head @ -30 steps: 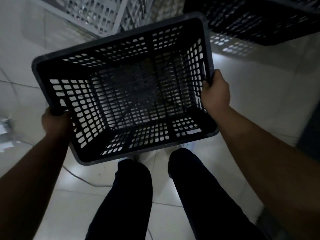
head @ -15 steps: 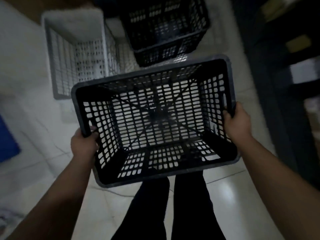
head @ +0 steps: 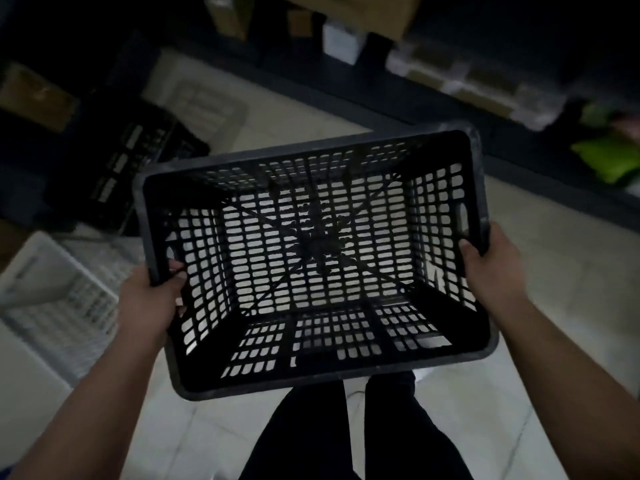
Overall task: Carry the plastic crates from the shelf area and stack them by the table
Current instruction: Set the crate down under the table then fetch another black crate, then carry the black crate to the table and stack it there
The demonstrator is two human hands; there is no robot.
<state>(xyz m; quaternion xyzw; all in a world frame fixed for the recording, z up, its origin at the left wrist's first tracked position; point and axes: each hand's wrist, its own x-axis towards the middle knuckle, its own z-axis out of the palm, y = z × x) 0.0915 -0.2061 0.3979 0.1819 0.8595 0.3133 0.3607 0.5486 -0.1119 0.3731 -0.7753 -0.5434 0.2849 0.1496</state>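
Note:
An empty black slotted plastic crate [head: 313, 375] hangs level above the pale tiled floor, in front of my legs. My left hand [head: 149, 299] grips its left rim, fingers curled inside the wall. My right hand [head: 491, 268] grips the right rim just below the handle slot. Through the crate's slotted bottom I see the floor.
A white crate [head: 59, 292] lies at the left edge and another black crate [head: 135, 168] stands behind it. A pale crate [head: 204, 105] sits farther back. A dark shelf [head: 485, 84] with boxes and a green bag [head: 609, 157] runs along the top right.
The view has swung right: the white and black crates on the floor slid to the left and the shelf came into view. Both hands keep their hold on the crate.

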